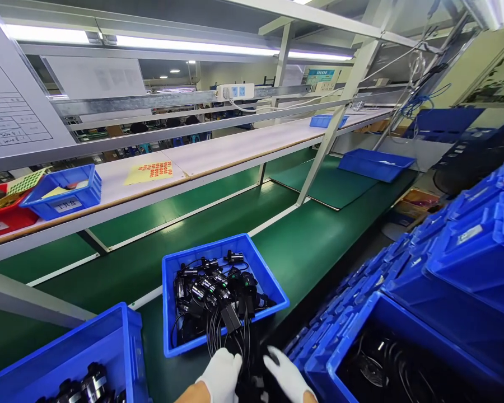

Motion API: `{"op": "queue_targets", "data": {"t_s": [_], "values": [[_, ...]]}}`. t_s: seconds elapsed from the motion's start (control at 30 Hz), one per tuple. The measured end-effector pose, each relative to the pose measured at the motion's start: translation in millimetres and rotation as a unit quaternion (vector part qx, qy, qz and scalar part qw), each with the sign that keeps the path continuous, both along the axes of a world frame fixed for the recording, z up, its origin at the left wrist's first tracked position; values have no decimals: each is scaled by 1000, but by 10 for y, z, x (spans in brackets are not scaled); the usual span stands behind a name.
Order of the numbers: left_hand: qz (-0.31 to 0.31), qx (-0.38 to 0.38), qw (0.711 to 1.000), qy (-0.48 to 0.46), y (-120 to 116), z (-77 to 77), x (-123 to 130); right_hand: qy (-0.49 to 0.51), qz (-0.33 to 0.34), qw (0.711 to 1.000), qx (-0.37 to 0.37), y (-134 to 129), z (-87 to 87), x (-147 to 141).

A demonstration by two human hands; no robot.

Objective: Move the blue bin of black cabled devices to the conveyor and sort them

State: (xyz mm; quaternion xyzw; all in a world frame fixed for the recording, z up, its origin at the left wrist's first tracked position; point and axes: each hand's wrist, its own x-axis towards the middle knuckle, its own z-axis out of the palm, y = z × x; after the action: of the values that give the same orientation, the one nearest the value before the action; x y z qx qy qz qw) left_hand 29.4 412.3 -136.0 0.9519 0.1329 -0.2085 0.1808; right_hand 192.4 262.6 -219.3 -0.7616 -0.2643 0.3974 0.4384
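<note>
In a blue bin (273, 282) in front of me lies a tangle of black-and-silver cylindrical parts (210, 285) with black cables. A bundle of these cables (214, 330) hangs over the bin's near edge. My left hand (222, 374), in a white glove, is closed around the cables just outside that edge. My right hand (288, 374), also gloved, is to the right of the bundle with its fingers apart, beside dark material low in the view. What lies between the two hands is too dark to make out fully.
Another blue bin (130, 341) at lower left holds similar parts. Stacked blue bins (457, 280) rise on the right, with an open bin (361, 324) of black cables below them. Under the bins runs a green belt (315, 246); a white shelf (231, 148) with slanting posts crosses behind.
</note>
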Motion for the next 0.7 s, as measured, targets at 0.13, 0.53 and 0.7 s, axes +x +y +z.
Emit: {"op": "queue_targets", "data": {"t_s": [0.13, 0.53, 0.7], "values": [[-9, -4, 1000, -4, -14, 275, -50, 138, 22, 980, 144, 406, 186, 36], [224, -70, 964, -126, -207, 354, -8, 378, -49, 896, 229, 344, 409, -628], [311, -126, 922, -190, -292, 280, 3, 336, -136, 906, 218, 247, 290, -722]]}}
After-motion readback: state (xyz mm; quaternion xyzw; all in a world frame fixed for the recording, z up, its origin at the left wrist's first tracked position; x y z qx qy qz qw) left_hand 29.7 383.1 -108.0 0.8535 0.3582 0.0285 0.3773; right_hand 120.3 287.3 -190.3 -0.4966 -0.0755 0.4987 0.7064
